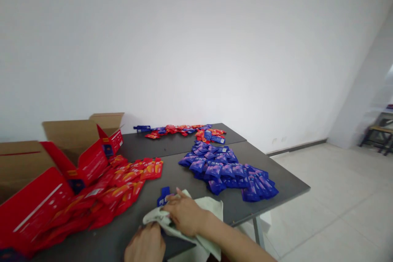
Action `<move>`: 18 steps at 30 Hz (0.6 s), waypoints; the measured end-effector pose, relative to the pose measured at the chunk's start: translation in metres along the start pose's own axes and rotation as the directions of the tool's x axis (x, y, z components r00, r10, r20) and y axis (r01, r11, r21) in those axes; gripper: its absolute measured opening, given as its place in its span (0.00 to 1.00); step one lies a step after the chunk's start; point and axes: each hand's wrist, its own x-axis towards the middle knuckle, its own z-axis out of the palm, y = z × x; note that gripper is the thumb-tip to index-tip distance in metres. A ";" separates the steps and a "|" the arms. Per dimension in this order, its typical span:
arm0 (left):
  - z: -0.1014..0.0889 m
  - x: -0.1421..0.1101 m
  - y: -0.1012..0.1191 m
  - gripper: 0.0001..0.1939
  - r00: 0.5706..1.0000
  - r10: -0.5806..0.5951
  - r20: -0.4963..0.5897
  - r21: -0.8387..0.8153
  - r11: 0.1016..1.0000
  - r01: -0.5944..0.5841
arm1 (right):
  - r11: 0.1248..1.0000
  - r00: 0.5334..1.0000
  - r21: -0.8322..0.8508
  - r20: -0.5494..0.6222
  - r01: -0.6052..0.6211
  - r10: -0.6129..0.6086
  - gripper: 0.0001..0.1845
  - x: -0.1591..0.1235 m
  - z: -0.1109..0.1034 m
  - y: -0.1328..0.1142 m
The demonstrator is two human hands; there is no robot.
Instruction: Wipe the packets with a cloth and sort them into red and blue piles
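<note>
Down at the bottom centre of the head view, both hands work on a pale green cloth bag (211, 208) lying on the dark grey table (288, 184). The right hand (184, 214) lies palm-down across the bag, fingers curled toward the left of the frame and pinching at its near-left edge. Just above those fingertips, toward frame centre, a single blue sachet (163, 196) pokes out at the bag's mouth, its long axis running roughly up the frame, away from the person. The left hand (145, 245) sits lower, at the bottom edge of the frame, closed loosely on the bag's lower-left corner; how firmly it grips I cannot tell, since only the knuckles show.

So the sachet lies up and slightly left of the right hand, almost touching it, and the right hand is clearly the nearer of the two.

Left of the hands spreads a heap of red sachets (123, 184), running toward open red cartons (89, 159) and a brown cardboard box (73, 135) in the left third. Right of centre lies a pile of blue sachets (227, 170), well apart from the hands. Further up, a mixed strip of red and blue sachets (184, 130) lines the far table edge by the white wall (196, 41).
</note>
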 end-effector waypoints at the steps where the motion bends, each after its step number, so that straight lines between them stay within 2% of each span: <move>1: 0.002 0.001 0.004 0.21 0.999 0.003 -0.050 0.028 1.000 -0.001 | 0.995 0.993 0.023 -0.054 -0.100 0.101 0.19 0.005 -0.006 -0.002; 2: 0.005 0.002 0.008 0.19 0.996 0.008 -0.092 0.049 0.999 -0.003 | 0.973 0.967 0.069 -0.113 -0.221 0.227 0.21 0.009 -0.012 -0.002; 3: 0.009 0.003 0.012 0.19 0.992 0.016 -0.127 0.063 0.998 -0.008 | 0.935 0.917 0.152 -0.199 -0.319 0.345 0.22 0.013 -0.018 -0.001; 4: 0.013 0.005 0.015 0.20 0.987 0.029 -0.155 0.073 0.997 -0.018 | 0.904 0.863 0.245 -0.291 -0.349 0.412 0.22 0.015 -0.023 0.001; 7: 0.023 0.012 0.021 0.31 0.979 0.064 -0.193 0.089 0.995 -0.048 | 0.849 0.736 0.473 -0.483 -0.238 0.475 0.23 0.016 -0.032 0.015; 9: 0.024 0.018 0.024 0.28 0.986 0.067 -0.150 0.056 0.997 -0.059 | 0.799 0.688 0.585 -0.523 -0.141 0.503 0.24 0.012 -0.031 0.025; 11: 0.019 0.027 0.023 0.22 0.994 0.014 -0.105 -0.011 1.000 -0.015 | 0.728 0.673 0.680 -0.496 -0.093 0.549 0.25 0.006 -0.029 0.032; 14: 0.008 0.044 0.012 0.21 0.988 -0.130 -0.080 -0.150 0.982 0.117 | 0.650 0.664 0.755 -0.443 -0.087 0.603 0.25 0.002 -0.025 0.034; 16: 0.004 0.055 -0.004 0.19 0.979 -0.187 -0.082 -0.300 0.941 0.154 | 0.656 0.660 0.748 -0.442 -0.101 0.607 0.26 0.003 -0.023 0.026; 17: 0.004 0.061 -0.012 0.18 0.977 -0.199 -0.078 -0.417 0.897 0.150 | 0.674 0.674 0.729 -0.438 -0.120 0.595 0.27 0.004 -0.021 0.019; 18: 0.006 0.066 -0.021 0.17 0.976 -0.211 -0.057 -0.563 0.814 0.143 | 0.702 0.703 0.698 -0.428 -0.143 0.569 0.28 0.006 -0.017 0.011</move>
